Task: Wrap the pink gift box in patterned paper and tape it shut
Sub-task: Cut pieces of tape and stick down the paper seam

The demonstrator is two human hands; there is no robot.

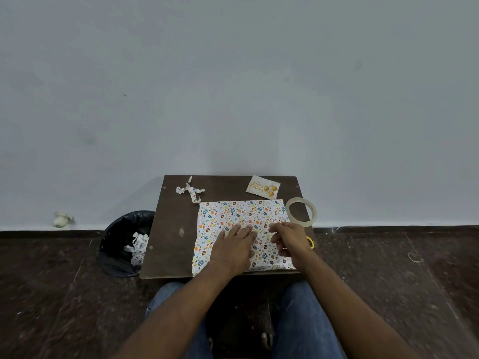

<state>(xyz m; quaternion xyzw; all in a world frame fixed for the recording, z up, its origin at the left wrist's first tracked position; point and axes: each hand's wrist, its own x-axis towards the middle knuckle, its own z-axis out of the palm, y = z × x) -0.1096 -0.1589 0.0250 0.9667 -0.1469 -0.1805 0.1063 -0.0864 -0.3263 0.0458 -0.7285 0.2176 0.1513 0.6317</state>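
Patterned paper (233, 216), white with coloured egg shapes, covers the right half of a small dark table (171, 229). The pink gift box is hidden; I cannot tell whether it lies under the paper. My left hand (234, 246) lies flat on the paper's middle with straight fingers. My right hand (290, 239) rests just to its right, fingers bent down onto the paper, thumb and forefinger close together. A clear tape roll (312, 212) sits at the paper's right edge, beyond my right hand.
A birthday card (263, 187) lies at the table's far right, a crumpled paper strip (190, 190) at the far left. A yellow loop (310, 242) peeks out behind my right wrist. A black bin (116, 244) with paper scraps stands left of the table.
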